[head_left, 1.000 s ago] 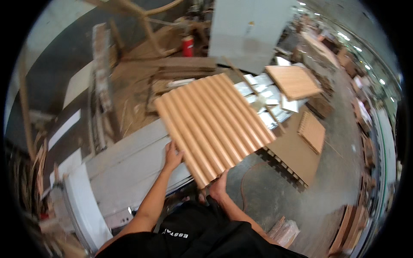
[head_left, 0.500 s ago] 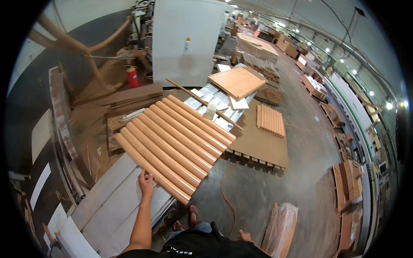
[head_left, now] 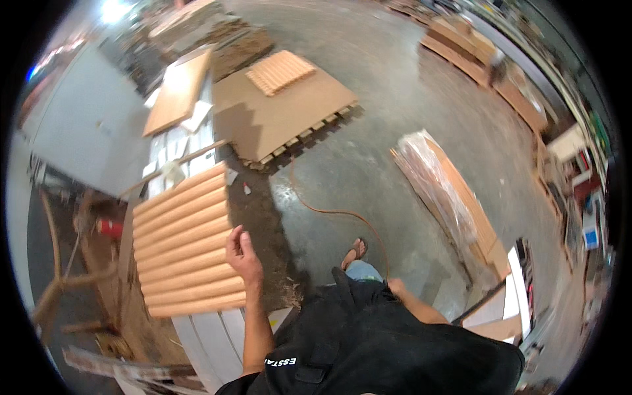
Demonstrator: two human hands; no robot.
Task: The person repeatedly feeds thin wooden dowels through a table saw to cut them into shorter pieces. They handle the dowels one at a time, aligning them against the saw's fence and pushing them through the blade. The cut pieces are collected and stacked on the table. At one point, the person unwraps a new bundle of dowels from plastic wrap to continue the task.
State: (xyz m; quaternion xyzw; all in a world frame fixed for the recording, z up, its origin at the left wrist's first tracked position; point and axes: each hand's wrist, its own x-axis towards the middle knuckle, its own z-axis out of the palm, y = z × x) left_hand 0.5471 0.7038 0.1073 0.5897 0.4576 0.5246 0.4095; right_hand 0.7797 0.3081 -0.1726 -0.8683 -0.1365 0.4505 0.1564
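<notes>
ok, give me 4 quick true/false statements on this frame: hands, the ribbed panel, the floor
1. The left hand touches the edge of the ribbed wooden panel. True.
2. The right hand also grips that panel. False: it hangs by the person's side, holding nothing.
3. An orange cable runs across the concrete floor. True.
4. The pallet is bare. False: a smaller ribbed panel lies on it.

Plastic-wrapped board stack (head_left: 442,191) on floor, right (long, orange-brown, clear film).
</notes>
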